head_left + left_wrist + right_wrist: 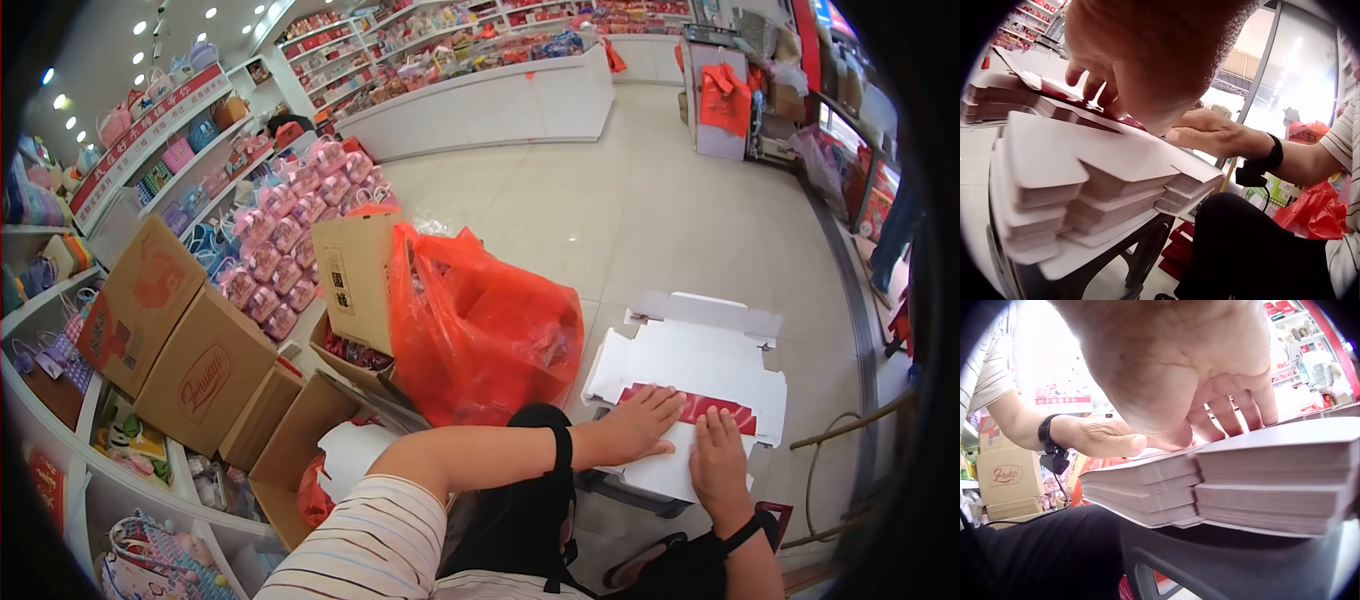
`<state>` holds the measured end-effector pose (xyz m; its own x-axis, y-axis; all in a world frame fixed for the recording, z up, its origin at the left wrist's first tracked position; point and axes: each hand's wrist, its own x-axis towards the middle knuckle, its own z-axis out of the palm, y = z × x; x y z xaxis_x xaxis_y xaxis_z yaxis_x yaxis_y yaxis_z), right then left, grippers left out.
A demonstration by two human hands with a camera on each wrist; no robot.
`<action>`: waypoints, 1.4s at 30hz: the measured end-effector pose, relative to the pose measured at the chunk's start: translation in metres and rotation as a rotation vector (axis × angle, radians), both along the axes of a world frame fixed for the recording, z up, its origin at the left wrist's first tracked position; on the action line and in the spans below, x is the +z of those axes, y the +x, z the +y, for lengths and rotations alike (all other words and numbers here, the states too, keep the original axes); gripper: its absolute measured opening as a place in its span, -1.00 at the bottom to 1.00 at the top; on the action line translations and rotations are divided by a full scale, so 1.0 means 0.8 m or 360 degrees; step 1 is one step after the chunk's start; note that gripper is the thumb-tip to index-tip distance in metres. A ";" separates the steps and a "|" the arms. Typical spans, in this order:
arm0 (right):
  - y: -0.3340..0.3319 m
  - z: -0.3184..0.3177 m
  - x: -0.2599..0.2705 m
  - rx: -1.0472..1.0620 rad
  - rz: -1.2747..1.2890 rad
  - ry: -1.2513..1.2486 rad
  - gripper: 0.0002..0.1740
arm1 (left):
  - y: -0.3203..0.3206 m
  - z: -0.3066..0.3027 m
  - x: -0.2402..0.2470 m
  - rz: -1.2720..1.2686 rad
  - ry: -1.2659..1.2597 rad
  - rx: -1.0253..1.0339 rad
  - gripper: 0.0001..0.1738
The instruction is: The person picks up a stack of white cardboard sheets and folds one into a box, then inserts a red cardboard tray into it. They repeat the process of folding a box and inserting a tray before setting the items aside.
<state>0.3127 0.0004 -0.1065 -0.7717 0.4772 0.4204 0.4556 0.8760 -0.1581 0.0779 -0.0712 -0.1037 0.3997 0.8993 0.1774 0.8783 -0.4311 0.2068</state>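
A stack of flat white cardboard box blanks point(690, 350) lies on a dark grey stool point(1204, 569) before the person's knees. Across the top sheet runs a dark red panel point(738, 414). The left hand point(640, 428) rests on the sheet with its fingers extended over the red panel. Close beside it, the right hand point(718, 465) presses on the same sheet, fingers straight and pointing away from the body. In both wrist views the layered, notched edges of the stack point(1054, 181) show below the palms.
A big red plastic bag point(480, 320) stands left of the stool, beside open cardboard cartons point(205, 385). Pink packaged items point(285, 235) are piled behind them. Shelves curve along the left, and a white counter point(480, 110) stands at the back.
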 end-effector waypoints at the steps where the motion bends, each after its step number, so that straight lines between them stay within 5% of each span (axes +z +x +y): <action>1: -0.006 -0.001 0.001 0.0024 0.0017 -0.0004 -0.43 | 0.007 0.005 0.000 -0.0048 -0.0014 -0.0032 -0.19; 15: 0.066 0.018 0.000 -0.0142 0.0006 -0.0046 -0.48 | -0.030 -0.032 0.018 0.0107 -0.0058 0.0138 -0.29; 23: 0.065 0.014 0.001 -0.0130 0.0084 -0.0090 -0.48 | 0.012 0.040 0.020 -0.0138 0.0166 0.0293 -0.41; 30: 0.097 0.018 0.030 -0.0296 0.0289 -0.0310 -0.29 | 0.033 0.073 0.030 -0.0046 -0.0191 0.0234 -0.69; 38: 0.197 0.083 0.009 -0.0716 0.0567 -0.0199 0.03 | -0.013 0.049 0.090 -0.0511 0.0658 0.0023 -0.86; 40: 0.188 0.065 0.038 -0.0713 0.0637 -0.0228 0.02 | -0.021 0.039 0.099 -0.0432 0.0856 -0.0224 -0.82; 42: 0.183 0.060 0.046 -0.0658 0.0569 0.0190 -0.10 | -0.030 0.017 0.112 -0.0330 0.0837 -0.0405 -0.76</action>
<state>0.4590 0.0486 -0.0699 -0.3302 0.6428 0.6912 0.7012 0.6572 -0.2763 0.0541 -0.0574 -0.0142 0.4997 0.5515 0.6680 0.6988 -0.7123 0.0654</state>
